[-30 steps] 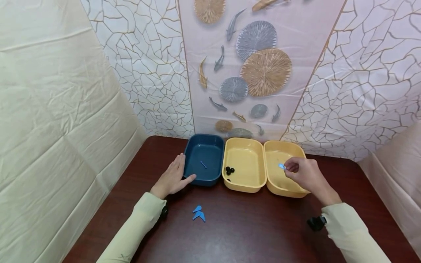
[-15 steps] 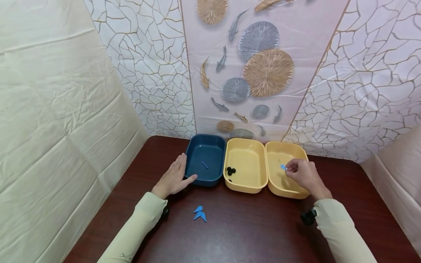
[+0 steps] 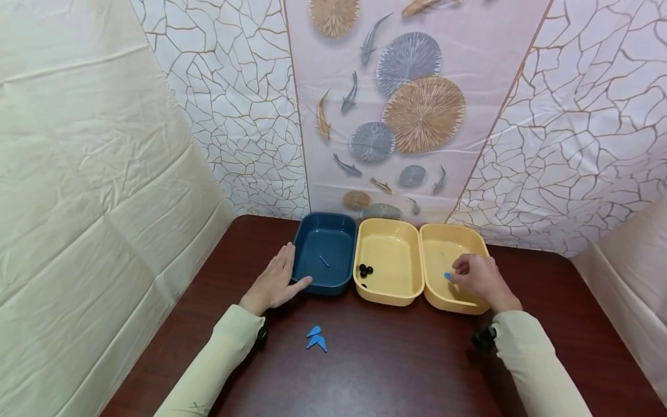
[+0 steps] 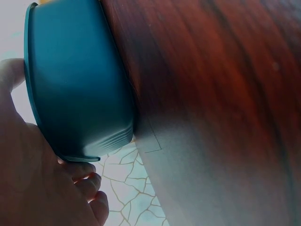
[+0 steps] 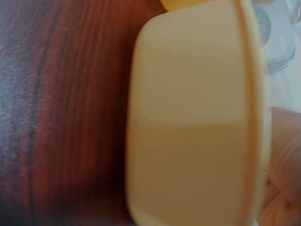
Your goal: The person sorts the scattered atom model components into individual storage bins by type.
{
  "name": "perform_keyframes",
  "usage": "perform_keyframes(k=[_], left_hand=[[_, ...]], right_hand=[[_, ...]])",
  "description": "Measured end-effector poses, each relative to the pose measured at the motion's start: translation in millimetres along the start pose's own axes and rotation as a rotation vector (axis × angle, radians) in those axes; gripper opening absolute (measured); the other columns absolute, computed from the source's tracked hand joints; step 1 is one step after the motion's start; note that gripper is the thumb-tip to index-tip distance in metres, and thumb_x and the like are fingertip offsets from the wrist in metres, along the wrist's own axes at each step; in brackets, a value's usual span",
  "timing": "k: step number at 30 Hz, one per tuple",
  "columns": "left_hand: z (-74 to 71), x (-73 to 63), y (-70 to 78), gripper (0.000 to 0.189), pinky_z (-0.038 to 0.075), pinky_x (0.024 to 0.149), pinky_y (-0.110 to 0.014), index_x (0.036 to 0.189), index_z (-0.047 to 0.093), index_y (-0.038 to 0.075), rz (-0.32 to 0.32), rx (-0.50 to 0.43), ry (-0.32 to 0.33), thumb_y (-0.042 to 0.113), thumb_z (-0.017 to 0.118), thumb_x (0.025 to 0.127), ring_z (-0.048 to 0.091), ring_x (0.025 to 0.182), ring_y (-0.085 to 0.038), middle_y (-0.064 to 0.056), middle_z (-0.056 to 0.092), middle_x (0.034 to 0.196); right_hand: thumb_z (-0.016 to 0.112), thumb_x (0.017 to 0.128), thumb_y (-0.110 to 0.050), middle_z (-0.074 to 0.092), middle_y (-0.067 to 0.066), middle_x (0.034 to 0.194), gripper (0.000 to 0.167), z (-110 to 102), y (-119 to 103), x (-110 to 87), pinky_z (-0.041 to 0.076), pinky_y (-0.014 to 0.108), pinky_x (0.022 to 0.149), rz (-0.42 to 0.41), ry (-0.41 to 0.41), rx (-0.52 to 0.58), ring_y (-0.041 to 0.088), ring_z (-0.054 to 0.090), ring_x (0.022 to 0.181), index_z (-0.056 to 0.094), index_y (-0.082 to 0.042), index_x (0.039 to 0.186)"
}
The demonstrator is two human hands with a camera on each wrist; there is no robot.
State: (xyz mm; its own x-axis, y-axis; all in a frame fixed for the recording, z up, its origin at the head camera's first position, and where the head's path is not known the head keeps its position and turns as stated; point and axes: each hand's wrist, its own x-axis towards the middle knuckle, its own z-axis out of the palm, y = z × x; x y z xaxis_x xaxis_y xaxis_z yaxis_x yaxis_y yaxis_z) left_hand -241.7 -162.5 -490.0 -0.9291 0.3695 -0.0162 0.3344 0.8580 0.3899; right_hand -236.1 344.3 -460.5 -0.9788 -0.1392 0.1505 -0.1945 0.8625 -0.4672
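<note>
My left hand lies along the left side of a dark blue bin, fingers straight and thumb over the near rim. In the left wrist view its thumb and fingers touch the bin from outside. My right hand is over the right-hand yellow bin, its thumb and index finger slightly parted. Just below those fingertips is a small light blue piece, partly hidden by the hand. The right wrist view shows mostly the yellow bin's outer wall; the fingers are hidden behind it.
A second yellow bin stands in the middle, with several small black round pieces inside. The dark blue bin contains a thin blue stick. Flat blue teardrop-shaped pieces lie on the brown table. Patterned cloth hangs behind.
The light blue piece was between my right fingertips; now it is lower, beneath them. The right hand has shifted slightly and its fingertips have parted. My left hand has stayed in place.
</note>
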Motion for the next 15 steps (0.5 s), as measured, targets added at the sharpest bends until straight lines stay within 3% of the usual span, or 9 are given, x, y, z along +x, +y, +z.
perform_keyframes(k=[7,15], left_hand=[[0.0,-1.3,0.2,0.103,0.014,0.134,-0.057,0.169,0.000,0.000,0.003,-0.007,0.007,0.065,0.048,0.104,0.005,0.167,-0.038,-0.018,0.000,0.179],[0.6,0.6,-0.4,0.102,0.014,0.134,-0.058,0.169,0.002,-0.001,0.016,-0.008,0.017,0.065,0.046,0.104,0.006,0.166,-0.039,-0.019,0.001,0.179]], right_hand=[[0.081,0.088,-0.006,0.079,0.016,0.090,0.019,-18,-20,3.5,0.063,0.042,0.074,-0.103,0.001,-0.034,0.031,0.077,0.084,0.075,0.006,0.101],[0.079,0.091,-0.009,0.078,0.015,0.093,0.018,-37,-66,3.1,0.063,0.042,0.074,-0.174,-0.036,-0.019,0.028,0.076,0.085,0.076,0.004,0.103]])
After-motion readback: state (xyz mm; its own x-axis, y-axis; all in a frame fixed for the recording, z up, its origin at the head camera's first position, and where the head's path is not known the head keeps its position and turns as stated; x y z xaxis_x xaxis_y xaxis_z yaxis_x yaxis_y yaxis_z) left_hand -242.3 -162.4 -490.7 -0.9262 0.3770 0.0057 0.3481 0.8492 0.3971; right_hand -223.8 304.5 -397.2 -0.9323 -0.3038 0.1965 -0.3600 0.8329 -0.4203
